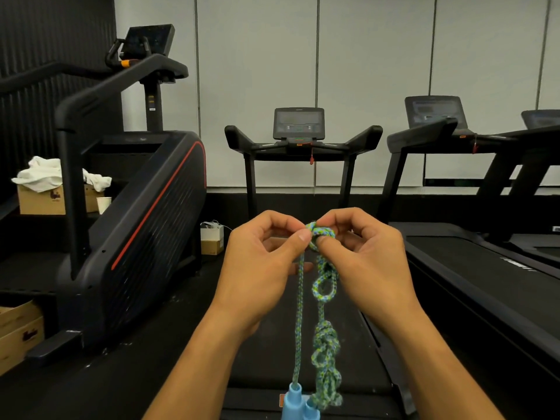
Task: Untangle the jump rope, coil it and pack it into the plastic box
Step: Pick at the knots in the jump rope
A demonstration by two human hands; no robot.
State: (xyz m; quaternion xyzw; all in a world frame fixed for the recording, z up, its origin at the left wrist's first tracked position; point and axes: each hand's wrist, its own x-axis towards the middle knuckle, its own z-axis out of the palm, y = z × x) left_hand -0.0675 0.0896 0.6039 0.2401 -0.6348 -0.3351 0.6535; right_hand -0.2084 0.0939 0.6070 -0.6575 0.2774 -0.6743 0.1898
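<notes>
- A stair climber (pixel 136 225) stands at the left, with a treadmill (pixel 303 140) straight ahead and another treadmill (pixel 472 268) to the right.
- A cardboard box (pixel 42 200) with a white cloth (pixel 42 172) on top sits on the stair climber's steps, a paper cup (pixel 104 204) beside it.
- The left hand (pixel 260 268) has its grip closed, thumb and fingers pinching the top knot of the jump rope (pixel 324 344).
- The right hand (pixel 363 262) likewise pinches that knot from the other side.
- The jump rope, green and blue braid, hangs from both hands over the near treadmill belt, with several more knots down its length.
- Its light blue handles (pixel 298 403) dangle at the bottom edge of view.
</notes>
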